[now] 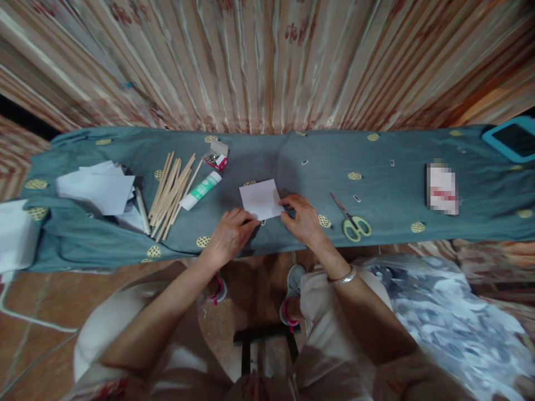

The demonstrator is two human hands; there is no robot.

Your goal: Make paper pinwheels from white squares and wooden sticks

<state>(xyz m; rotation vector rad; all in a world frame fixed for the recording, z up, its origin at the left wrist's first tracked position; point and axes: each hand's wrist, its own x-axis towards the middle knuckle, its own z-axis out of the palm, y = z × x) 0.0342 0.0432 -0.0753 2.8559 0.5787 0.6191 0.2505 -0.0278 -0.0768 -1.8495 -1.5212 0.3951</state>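
Observation:
A small white sheet of paper (261, 198) lies on the green tablecloth in front of me, slightly turned. At its lower left corner, my left hand (232, 233) has thumb and fingers pinched together on the edge. My right hand (300, 216) grips the right edge, thumb below and fingers bent over it. Left of the paper are a white and green glue stick (201, 190) and a small open red and white box (216, 158) with tiny shiny metal pieces inside. Scissors (353, 224) with light green handles rest to the right of my right hand.
Several wooden sticks (171, 195) lie at the left, beside a white pen-like rod (142, 210) and a pile of white paper (98, 189). Farther right are a blurred-out packet (442, 189) and a blue-framed tablet (514, 139). A pleated curtain (267, 67) hangs behind the table.

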